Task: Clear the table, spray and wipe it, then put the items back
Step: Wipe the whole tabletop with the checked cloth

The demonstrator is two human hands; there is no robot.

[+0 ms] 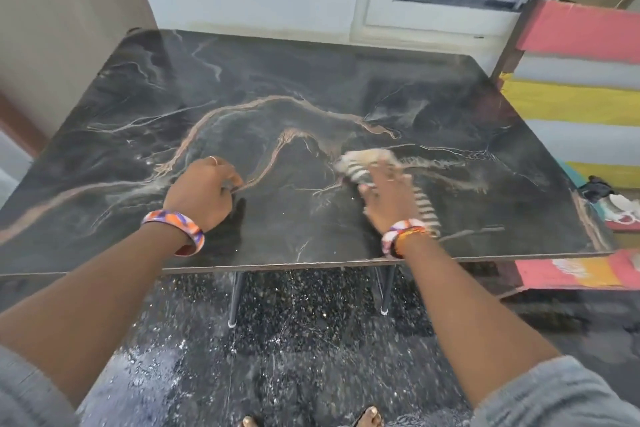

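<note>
The bench [311, 87], a dark marbled slab on thin metal legs, carried nothing but the two hands and a striped cloth [367, 163]. The right hand [389, 199] lay flat on that cloth near the bench's front right quarter, fingers spread and pressing down rather than curled round it, so its grip read as released on top of the rag; blur across the hand and cloth suggested a stroke in progress. The cloth stretched from beyond the fingertips back alongside the wrist, its long axis running roughly from the far left toward the near right, with one end trailing close to the front edge. The left hand [204, 192] rested on the surface well to the left of the cloth, knuckles up and fingers curled under; it seemed clenched on nothing, a brace rather than a working grip, though the fingertips were hidden. The cloth lay directly beneath the right hand, so that was plainly the nearer one, and the unwiped stretch seemed to lie away from it, toward the far edge and the left. Judging by the bare top, clearing was done and wiping was the step in hand; returning the items was yet to come. No spray bottle showed anywhere. A bright striped mattress [585, 94] stood at the right, and speckled dark floor [294, 357] lay below.
</note>
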